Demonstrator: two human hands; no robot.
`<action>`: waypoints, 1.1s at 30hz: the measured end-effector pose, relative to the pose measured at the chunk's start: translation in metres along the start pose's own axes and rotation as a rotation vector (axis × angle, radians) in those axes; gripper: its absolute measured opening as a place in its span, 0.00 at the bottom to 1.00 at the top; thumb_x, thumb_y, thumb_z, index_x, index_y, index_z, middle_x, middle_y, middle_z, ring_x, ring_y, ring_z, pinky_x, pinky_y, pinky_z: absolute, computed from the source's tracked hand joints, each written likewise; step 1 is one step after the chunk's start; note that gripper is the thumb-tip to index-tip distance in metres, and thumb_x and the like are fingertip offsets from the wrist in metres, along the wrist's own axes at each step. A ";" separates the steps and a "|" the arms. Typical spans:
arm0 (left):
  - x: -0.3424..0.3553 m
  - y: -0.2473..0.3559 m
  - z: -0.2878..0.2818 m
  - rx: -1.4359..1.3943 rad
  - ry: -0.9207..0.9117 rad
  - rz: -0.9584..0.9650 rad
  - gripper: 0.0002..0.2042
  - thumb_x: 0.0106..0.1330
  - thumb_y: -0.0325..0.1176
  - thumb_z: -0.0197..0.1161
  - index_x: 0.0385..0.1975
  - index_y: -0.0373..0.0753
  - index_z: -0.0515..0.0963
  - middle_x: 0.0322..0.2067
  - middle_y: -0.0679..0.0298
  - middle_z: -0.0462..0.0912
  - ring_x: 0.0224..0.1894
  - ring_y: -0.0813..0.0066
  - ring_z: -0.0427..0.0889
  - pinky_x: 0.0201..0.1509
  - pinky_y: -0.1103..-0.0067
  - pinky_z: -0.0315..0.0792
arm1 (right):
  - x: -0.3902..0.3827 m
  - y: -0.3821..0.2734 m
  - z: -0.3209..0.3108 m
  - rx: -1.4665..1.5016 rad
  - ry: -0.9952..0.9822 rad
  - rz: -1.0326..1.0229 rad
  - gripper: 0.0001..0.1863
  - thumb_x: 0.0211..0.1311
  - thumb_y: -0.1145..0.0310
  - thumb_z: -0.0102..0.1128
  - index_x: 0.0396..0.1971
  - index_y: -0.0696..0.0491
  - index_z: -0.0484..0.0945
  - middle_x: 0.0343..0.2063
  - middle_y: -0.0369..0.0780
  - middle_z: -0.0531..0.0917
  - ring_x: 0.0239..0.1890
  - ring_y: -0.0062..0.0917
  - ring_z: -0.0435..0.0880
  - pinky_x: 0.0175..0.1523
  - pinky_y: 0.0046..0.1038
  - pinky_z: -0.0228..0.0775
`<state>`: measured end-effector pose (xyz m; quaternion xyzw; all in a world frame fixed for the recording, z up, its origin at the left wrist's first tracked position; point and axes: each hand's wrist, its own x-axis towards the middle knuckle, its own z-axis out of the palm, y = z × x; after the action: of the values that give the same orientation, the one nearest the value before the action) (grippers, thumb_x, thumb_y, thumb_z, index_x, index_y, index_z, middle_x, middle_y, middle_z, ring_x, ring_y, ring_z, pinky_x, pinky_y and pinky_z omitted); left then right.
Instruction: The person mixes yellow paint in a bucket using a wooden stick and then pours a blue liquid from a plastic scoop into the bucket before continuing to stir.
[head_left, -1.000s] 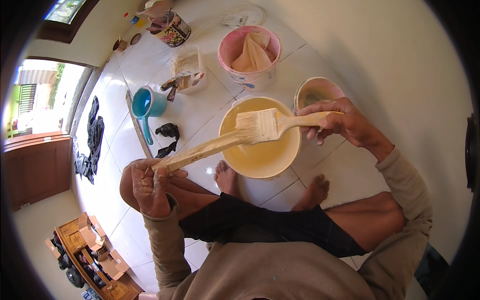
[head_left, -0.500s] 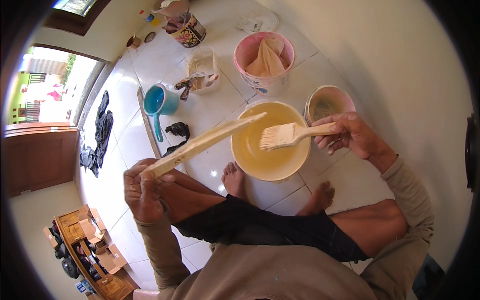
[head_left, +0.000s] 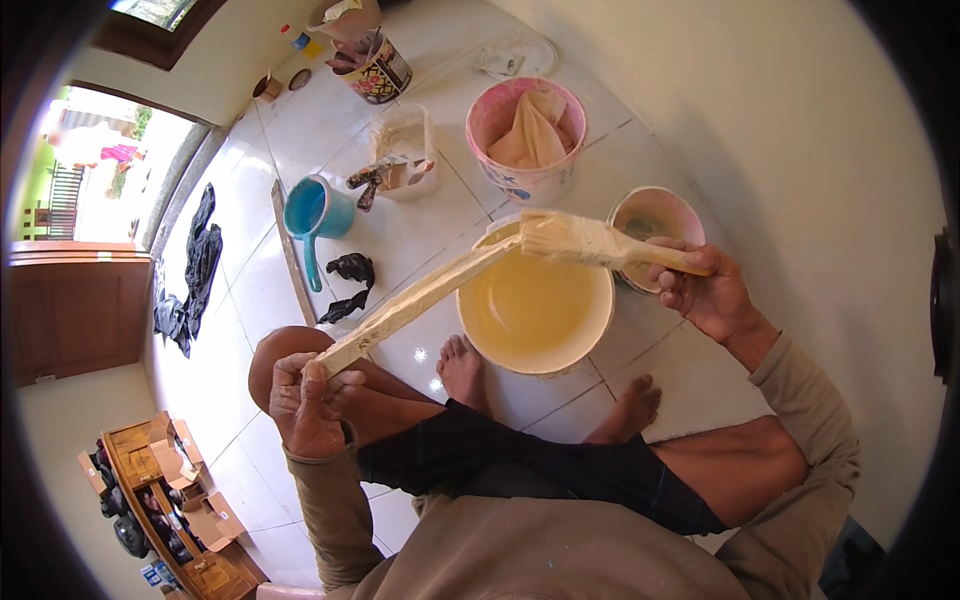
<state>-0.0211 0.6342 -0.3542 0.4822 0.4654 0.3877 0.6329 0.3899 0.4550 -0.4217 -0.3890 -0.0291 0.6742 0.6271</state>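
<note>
My left hand (head_left: pixel 310 400) grips the lower end of a paint-coated wooden stick (head_left: pixel 420 304), which slants up to the right over a wide bucket of pale yellow liquid (head_left: pixel 540 325) on the tiles. My right hand (head_left: pixel 700 290) is closed round the handle of a wide paint brush (head_left: pixel 570 237). The brush is held nearly level above the bucket's back rim, its pale-coated bristles at the stick's far end. A smaller pink-rimmed pot (head_left: pixel 665 215) stands behind my right hand, partly hidden by the brush.
Around me stand a pink bucket with cloth (head_left: pixel 525 165), a blue dipper (head_left: pixel 318 210), a plastic tub (head_left: pixel 410 130) and a printed can (head_left: pixel 380 75). Black plastic (head_left: pixel 190 310) lies left, near an open doorway. A wall (head_left: pixel 830 160) runs along the right; a wooden cabinet (head_left: pixel 145 450) is lower left.
The brush was on the stick, dropped lower over the bucket, apart from it, and is now back up at the stick's far end. My right hand moved slightly down, the bristles up.
</note>
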 end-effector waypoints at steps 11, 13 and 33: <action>0.024 0.025 0.011 0.411 -0.320 0.625 0.11 0.65 0.27 0.59 0.41 0.35 0.65 0.39 0.43 0.79 0.43 0.53 0.81 0.42 0.70 0.82 | -0.013 -0.034 0.039 -0.508 -0.097 -0.199 0.28 0.52 0.61 0.52 0.48 0.68 0.74 0.34 0.45 0.82 0.31 0.25 0.83 0.38 0.25 0.79; 0.031 0.033 0.011 0.425 -0.395 0.706 0.12 0.63 0.31 0.63 0.42 0.38 0.68 0.40 0.46 0.78 0.44 0.54 0.80 0.45 0.68 0.78 | -0.019 -0.042 0.045 -0.672 -0.045 -0.168 0.28 0.50 0.61 0.53 0.47 0.67 0.75 0.32 0.45 0.83 0.28 0.26 0.84 0.36 0.26 0.80; 0.132 -0.107 0.292 0.901 -1.114 0.425 0.11 0.68 0.32 0.54 0.47 0.35 0.70 0.42 0.59 0.76 0.40 0.67 0.80 0.41 0.73 0.76 | -0.113 -0.120 0.043 -0.946 0.477 -0.805 0.22 0.59 0.57 0.52 0.44 0.60 0.76 0.29 0.42 0.82 0.27 0.20 0.80 0.34 0.23 0.74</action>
<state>0.2999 0.6598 -0.4566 0.8994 0.0864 -0.0282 0.4276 0.4542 0.4012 -0.2737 -0.7197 -0.3253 0.1971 0.5808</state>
